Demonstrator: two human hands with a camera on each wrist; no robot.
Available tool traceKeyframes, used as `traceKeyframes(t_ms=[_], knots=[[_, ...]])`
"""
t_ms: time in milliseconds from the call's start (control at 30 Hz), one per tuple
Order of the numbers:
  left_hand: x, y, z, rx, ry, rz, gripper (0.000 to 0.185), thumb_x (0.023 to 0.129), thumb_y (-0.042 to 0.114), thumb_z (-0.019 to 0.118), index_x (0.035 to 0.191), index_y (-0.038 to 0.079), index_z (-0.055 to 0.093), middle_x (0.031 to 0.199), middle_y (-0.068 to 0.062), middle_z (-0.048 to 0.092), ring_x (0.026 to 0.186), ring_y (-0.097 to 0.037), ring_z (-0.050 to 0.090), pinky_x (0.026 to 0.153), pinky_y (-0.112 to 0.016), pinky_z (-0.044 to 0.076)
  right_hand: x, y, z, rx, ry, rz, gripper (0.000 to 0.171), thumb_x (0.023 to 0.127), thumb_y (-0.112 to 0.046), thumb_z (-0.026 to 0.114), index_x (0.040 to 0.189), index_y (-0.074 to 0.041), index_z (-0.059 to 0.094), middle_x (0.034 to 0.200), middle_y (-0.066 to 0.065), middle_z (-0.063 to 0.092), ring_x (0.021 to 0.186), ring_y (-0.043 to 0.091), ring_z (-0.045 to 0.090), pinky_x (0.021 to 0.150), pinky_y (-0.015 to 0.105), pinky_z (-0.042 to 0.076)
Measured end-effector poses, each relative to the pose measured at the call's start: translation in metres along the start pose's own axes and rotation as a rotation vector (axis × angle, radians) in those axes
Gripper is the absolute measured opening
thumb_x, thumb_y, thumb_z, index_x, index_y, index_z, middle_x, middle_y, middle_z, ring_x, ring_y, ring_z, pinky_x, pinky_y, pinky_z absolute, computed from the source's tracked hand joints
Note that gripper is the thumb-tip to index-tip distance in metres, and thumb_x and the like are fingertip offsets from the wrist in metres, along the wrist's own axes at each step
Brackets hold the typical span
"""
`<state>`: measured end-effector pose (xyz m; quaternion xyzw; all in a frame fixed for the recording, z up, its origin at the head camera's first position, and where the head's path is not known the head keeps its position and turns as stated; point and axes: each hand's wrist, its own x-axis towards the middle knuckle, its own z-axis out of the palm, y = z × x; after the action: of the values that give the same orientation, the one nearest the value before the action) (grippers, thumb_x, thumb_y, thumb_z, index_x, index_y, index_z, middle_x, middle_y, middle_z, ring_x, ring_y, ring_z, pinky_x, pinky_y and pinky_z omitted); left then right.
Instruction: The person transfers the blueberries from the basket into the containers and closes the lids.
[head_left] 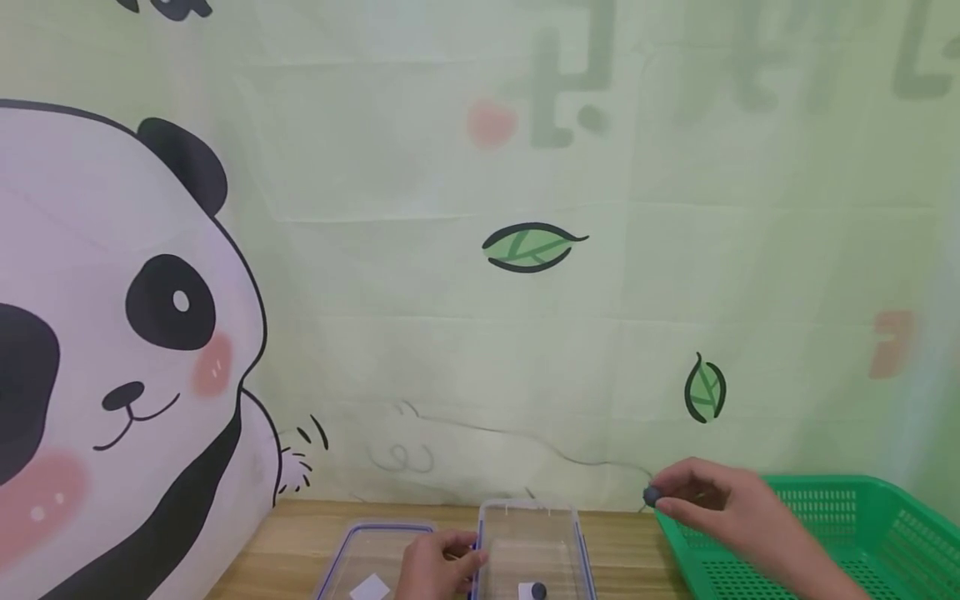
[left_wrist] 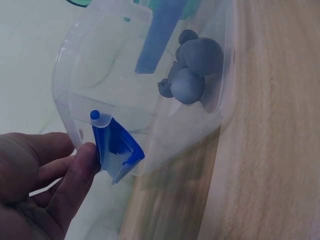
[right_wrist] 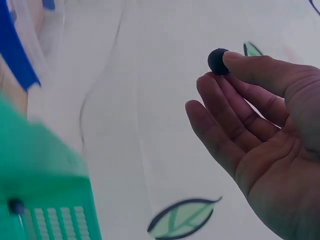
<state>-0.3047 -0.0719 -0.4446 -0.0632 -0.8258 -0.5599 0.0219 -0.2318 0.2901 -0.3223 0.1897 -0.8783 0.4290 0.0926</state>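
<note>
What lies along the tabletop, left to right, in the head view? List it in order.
Container lid → left hand → clear plastic container → blueberry pinched by right hand → green basket.

A: Where is there room to pass?

B: Between the clear box (head_left: 531, 542) and the green basket (head_left: 862, 533) lies a bare strip of bench (head_left: 626, 550), open above.

A: What blocks the way?

B: The box's upright walls, its lid (head_left: 375, 558) flat just beside it on the left, the basket's rim, and the printed backdrop (head_left: 525, 333) close behind.
</note>
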Motion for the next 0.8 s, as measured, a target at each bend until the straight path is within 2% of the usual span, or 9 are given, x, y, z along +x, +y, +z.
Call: traceKeyframes(t_ms=[267, 467, 600, 800], knots=[[0.0, -0.003, 0.001, 0.003, -0.001, -0.004, 0.025, 0.094, 0.004, 0.08, 0.115, -0.009, 0.075, 0.083, -0.003, 0.07, 0.073, -0.017, 0.069, 0.066, -0.035, 0.064, -0.002, -0.004, 0.032, 0.105, -0.063, -0.049, 0.022, 0.103, -0.023, 0.073, 0.117, -0.007, 0.074, 0.106, 0.0, 0.077, 0.093, 0.01, 0.072, 0.079, 0.027, 0.061], [0.0, -0.003, 0.001, 0.006, -0.004, -0.002, 0.025, 0.094, 0.004, 0.081, 0.114, -0.009, 0.075, 0.083, -0.003, 0.07, 0.071, -0.016, 0.069, 0.065, -0.035, 0.064, 0.003, -0.001, 0.055, 0.17, -0.141, -0.058, 0.018, 0.102, -0.019, 0.074, 0.114, -0.005, 0.075, 0.105, 0.002, 0.076, 0.091, 0.013, 0.072, 0.077, 0.027, 0.061], [0.001, -0.003, 0.001, -0.001, -0.006, 0.006, 0.025, 0.093, 0.004, 0.081, 0.113, -0.009, 0.075, 0.083, -0.003, 0.07, 0.071, -0.017, 0.07, 0.065, -0.035, 0.065, 0.006, 0.001, 0.075, 0.222, -0.217, -0.062, 0.016, 0.101, -0.013, 0.075, 0.113, -0.003, 0.075, 0.102, 0.004, 0.076, 0.09, 0.017, 0.072, 0.079, 0.029, 0.062], [0.001, -0.002, 0.0, 0.008, -0.007, -0.003, 0.026, 0.094, 0.005, 0.081, 0.115, -0.008, 0.075, 0.084, -0.003, 0.07, 0.073, -0.016, 0.069, 0.065, -0.033, 0.064, 0.014, 0.007, 0.107, 0.281, -0.373, 0.017, 0.015, 0.1, -0.01, 0.074, 0.112, -0.002, 0.074, 0.102, 0.003, 0.075, 0.093, 0.022, 0.07, 0.083, 0.03, 0.061]])
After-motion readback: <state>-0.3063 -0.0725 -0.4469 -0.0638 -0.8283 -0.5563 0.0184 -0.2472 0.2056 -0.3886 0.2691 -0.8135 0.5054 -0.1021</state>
